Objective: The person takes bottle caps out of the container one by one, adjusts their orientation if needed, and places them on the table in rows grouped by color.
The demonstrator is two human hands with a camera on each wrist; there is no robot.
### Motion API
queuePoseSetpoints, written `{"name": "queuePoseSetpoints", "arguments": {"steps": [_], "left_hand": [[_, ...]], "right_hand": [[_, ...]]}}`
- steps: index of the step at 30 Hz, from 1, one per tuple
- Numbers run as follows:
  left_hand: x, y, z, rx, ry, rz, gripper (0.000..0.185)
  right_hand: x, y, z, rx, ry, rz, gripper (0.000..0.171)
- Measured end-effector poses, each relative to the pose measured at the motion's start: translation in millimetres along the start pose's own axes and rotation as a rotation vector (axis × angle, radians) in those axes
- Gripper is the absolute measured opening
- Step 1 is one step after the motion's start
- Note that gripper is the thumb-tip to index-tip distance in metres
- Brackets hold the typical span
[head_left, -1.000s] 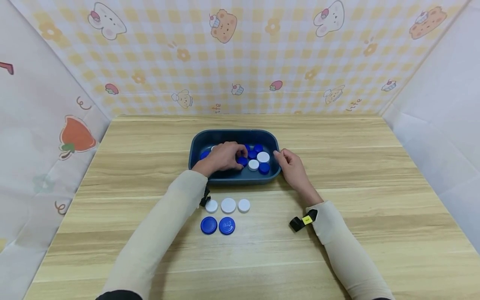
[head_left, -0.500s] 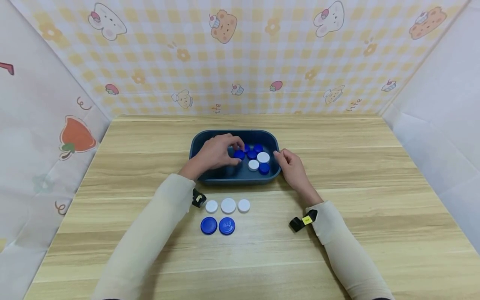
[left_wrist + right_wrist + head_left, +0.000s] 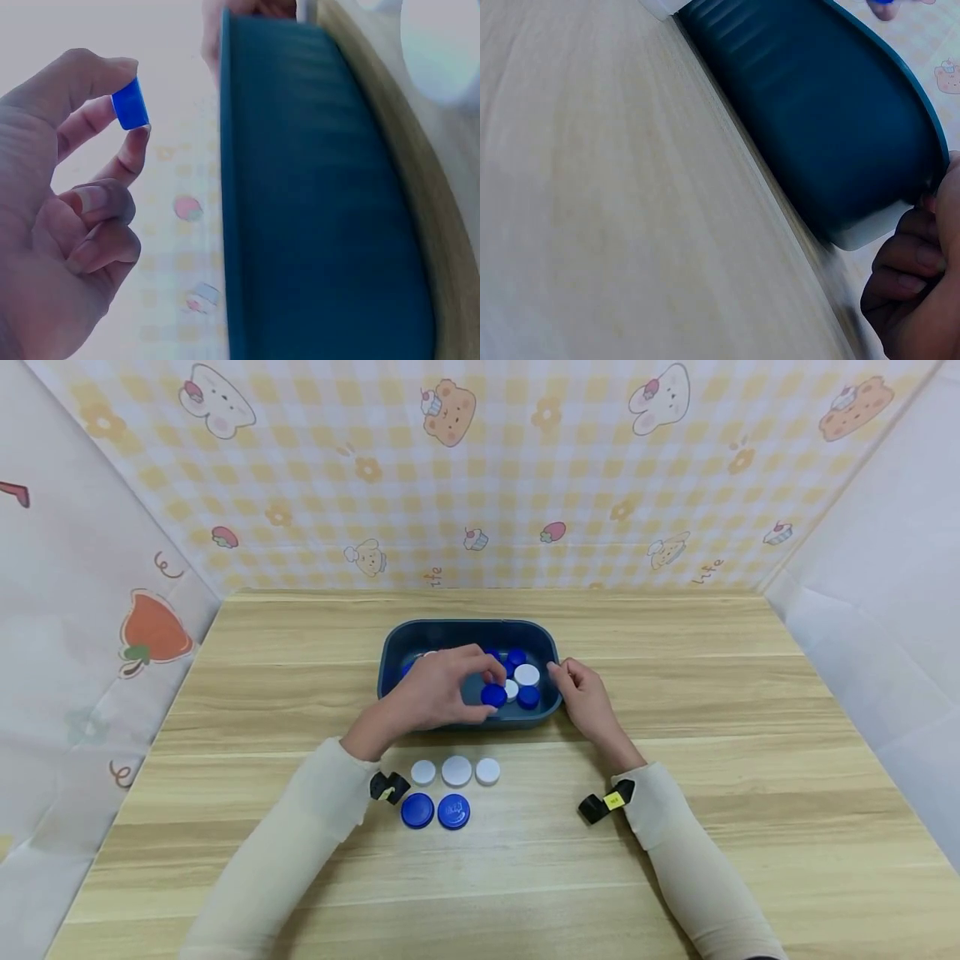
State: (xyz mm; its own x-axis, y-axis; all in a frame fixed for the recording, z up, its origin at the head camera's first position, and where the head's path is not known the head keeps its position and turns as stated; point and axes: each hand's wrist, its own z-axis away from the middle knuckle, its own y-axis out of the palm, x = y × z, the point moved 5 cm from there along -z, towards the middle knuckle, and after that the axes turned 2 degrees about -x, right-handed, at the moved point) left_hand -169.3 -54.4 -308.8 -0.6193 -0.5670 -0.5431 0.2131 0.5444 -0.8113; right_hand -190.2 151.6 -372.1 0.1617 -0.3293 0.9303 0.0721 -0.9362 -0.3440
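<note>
Wood-grain table (image 3: 675, 710), round blue cap (image 3: 493, 695)

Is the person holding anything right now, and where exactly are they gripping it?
The left hand pinches a blue bottle cap by its edge, between thumb and fingertip. The right hand grips the right rim of the dark blue tray.

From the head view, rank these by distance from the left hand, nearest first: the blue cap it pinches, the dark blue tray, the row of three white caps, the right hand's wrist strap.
1. Blue cap: pinched in the left hand, over the tray.
2. Dark blue tray: directly beneath the hand.
3. Row of three white caps: on the table, in front of the tray.
4. Wrist strap: far right, on the other arm.
</note>
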Motion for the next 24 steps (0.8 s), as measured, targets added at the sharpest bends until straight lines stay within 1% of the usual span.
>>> {"name": "queuePoseSetpoints", "arguments": {"steps": [2,4,7,10,13,16,20,24], "left_hand": [[-9.1,2.4,4.7,0.008,0.048,-0.029,0.031],[-17.2,5.9,9.9,0.01,0.109,-0.063,0.03],[-27.4,12.4,17.3,-0.004,0.206,-0.106,0.031],[-34.1,19.6,24.8,0.001,0.264,-0.118,0.031],[-38.2,27.1,31.2,0.04,0.28,-0.128,0.03],[-39.7,35.1,36.6,0.09,0.274,-0.148,0.03],[-39.9,46.2,42.9,0.135,0.283,-0.174,0.028],[-39.3,57.3,49.3,0.185,0.288,-0.184,0.027]], "right_hand": [[0,0,0,0.0,-0.002,-0.001,0.034],[0,0,0,0.0,-0.005,-0.003,0.034],[0,0,0,-0.001,-0.003,-0.009,0.034],[0,0,0,-0.004,0.002,-0.014,0.035],[-1,0,-1,-0.001,0.007,-0.017,0.035],[-15,0,-5,-0.001,0.011,-0.03,0.036],[-34,0,-12,-0.009,0.016,-0.039,0.04],[-37,1,-12,-0.013,0.012,-0.032,0.041]]}}
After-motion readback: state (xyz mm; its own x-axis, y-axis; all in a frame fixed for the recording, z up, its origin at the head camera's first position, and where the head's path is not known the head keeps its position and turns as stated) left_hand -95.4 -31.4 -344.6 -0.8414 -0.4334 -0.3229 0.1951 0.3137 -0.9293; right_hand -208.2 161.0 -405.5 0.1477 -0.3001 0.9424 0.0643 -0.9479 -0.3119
